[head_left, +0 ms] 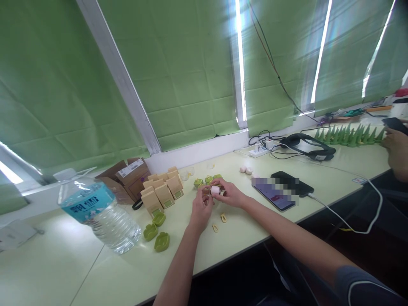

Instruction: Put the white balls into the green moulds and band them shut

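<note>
Head view, near to far.

Water bottle (101, 212): clear plastic with a blue label, lying tilted on the pale green table (63, 259), nearest the camera at the left.

Three green shell-shaped pieces (157, 231): loose on the table just right of the bottle.

Left hand (201, 208): fingers curled, meeting the right hand over the table's middle.

Right hand (230, 193): closed with thumb and fingers on a small white roller piece (215, 190). Both hands are together, pinched on this item and holding it just above the table. Whether a tan part is also held between them cannot be told.

Two small yellow clips (219, 222): on the table just below the hands, untouched.

Tan cartons (162, 189): a cluster of small upright boxes with green labels, left of the hands; an opened brown shipping box (127, 176) behind them.

Green pieces (207, 180): a few more just beyond the hands.

Phone (274, 193): flat, right of the hands, cabled; a second dark phone touches it.

Headphones (307, 146): black, by the window ledge.

Another person's hand (397, 148): far right edge, beside a row of green spikes (349, 136).

Step in hand, as judged: fitting the white piece together with another small part. The next move seems to call for a fine, steady two-handed alignment, and perhaps a reach for a clip.
</note>
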Tool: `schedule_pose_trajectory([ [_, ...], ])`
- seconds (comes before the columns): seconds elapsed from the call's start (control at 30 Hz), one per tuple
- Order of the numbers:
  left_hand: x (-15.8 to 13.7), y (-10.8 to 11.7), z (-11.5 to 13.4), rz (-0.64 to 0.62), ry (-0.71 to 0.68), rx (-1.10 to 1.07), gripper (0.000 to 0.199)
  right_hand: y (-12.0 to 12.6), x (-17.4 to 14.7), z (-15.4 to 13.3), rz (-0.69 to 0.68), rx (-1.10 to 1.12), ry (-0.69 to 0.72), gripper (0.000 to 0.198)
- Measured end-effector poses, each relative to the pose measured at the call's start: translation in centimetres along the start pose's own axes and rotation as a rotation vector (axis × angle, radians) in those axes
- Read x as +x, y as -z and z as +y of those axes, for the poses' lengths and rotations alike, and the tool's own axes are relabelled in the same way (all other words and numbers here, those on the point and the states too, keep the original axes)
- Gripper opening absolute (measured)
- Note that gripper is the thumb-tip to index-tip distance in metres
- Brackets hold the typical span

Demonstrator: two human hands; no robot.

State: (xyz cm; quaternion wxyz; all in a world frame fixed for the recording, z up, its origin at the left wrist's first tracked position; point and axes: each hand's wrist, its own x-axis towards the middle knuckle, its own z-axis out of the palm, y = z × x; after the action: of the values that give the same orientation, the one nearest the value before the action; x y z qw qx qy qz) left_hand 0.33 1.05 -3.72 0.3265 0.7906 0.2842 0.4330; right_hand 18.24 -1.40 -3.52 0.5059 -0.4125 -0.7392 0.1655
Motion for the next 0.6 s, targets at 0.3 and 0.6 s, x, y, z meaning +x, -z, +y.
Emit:
schedule_pose_trajectory([
  [0.3,0.4,-0.4,-1.3,0.05,-0.059,0.138,0.041,0.0,-0.1,-0.5,-0.015,0.004,-0.008,0.043],
  [0.6,0.3,-0.1,-0.7,0.065,-0.063,0.142,0.043,0.3,-0.2,-0.5,0.035,-0.007,0.09,0.042],
])
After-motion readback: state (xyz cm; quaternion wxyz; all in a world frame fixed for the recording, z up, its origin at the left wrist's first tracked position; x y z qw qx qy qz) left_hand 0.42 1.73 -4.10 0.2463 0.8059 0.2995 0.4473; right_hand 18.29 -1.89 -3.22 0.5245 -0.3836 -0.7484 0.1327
